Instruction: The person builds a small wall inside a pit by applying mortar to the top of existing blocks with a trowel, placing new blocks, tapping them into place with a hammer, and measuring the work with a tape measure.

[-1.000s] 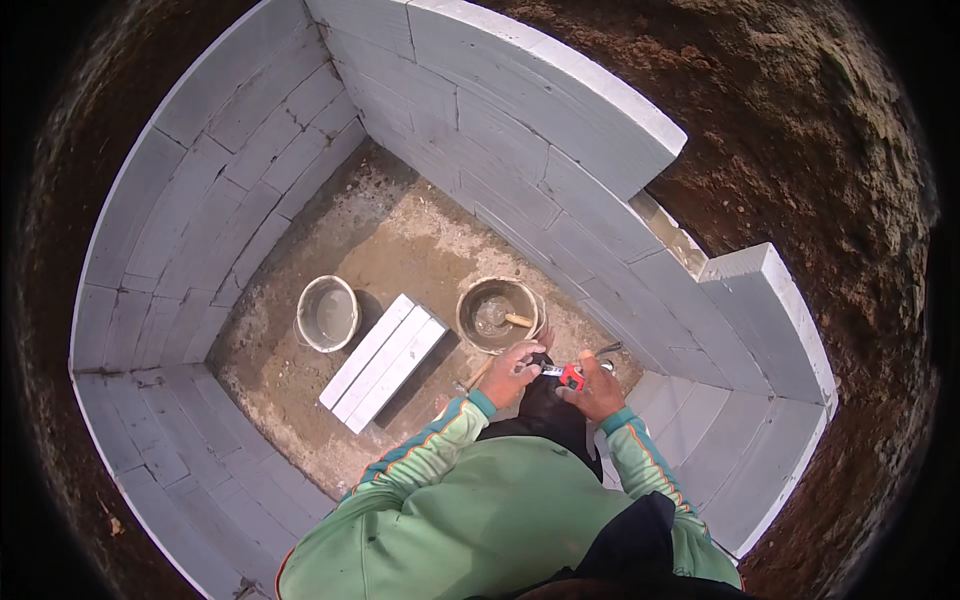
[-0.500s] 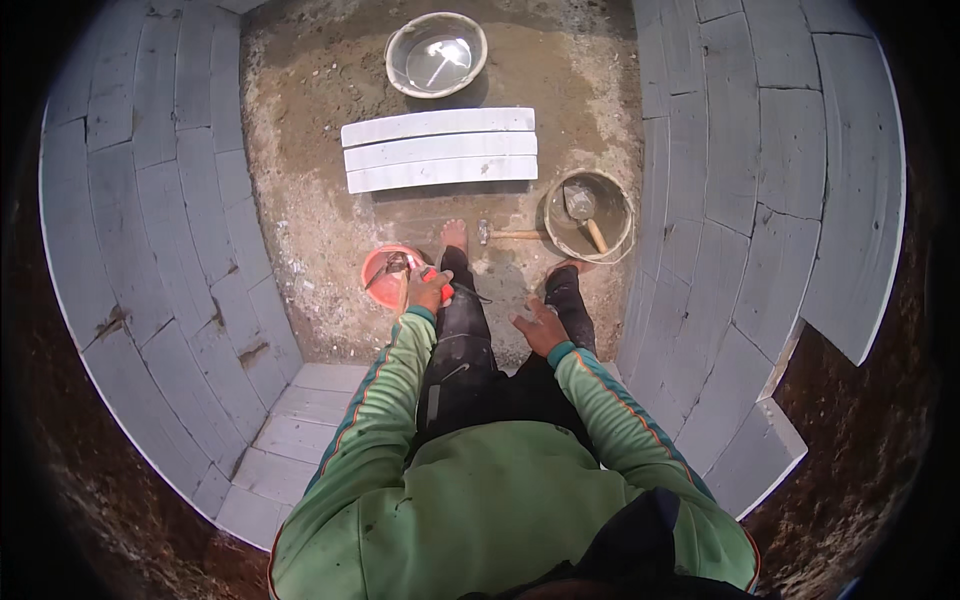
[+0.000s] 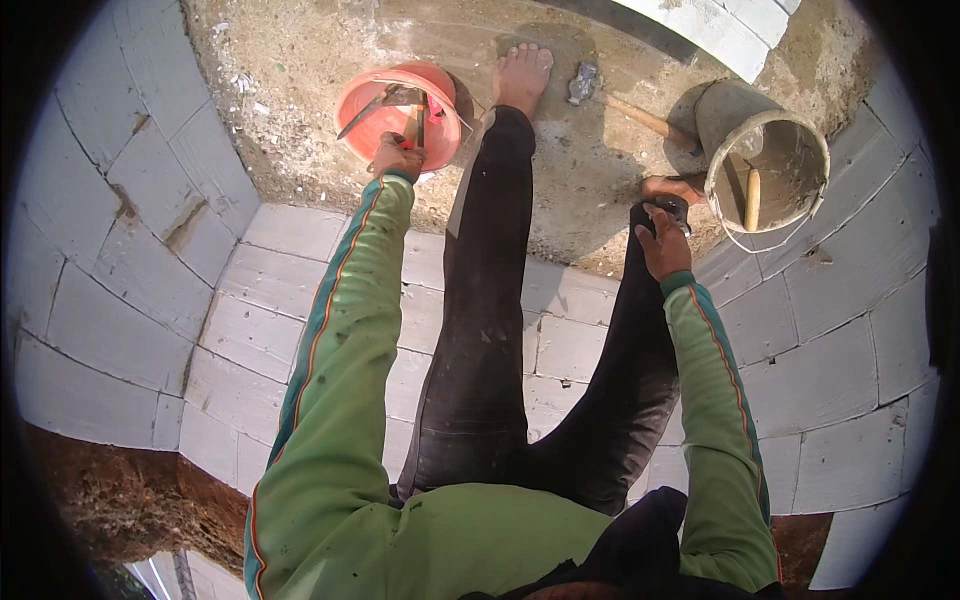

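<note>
Trowel [image 3: 385,100] over orange bucket [image 3: 395,112], gritty concrete floor [image 3: 560,170], grey block walls [image 3: 120,230]

An outdoor building site, seen from above inside a masonry enclosure under construction. Low walls of pale grey blocks [image 3: 150,250] with visible joints ring a rough floor of sandy concrete [image 3: 560,170]; bare brown earth [image 3: 120,490] lies outside the wall. Mason's gear stands on the floor: an orange bucket [image 3: 395,110] holding a trowel [image 3: 385,100], and a mortar-caked grey bucket [image 3: 770,150] with a wooden handle inside.
</note>
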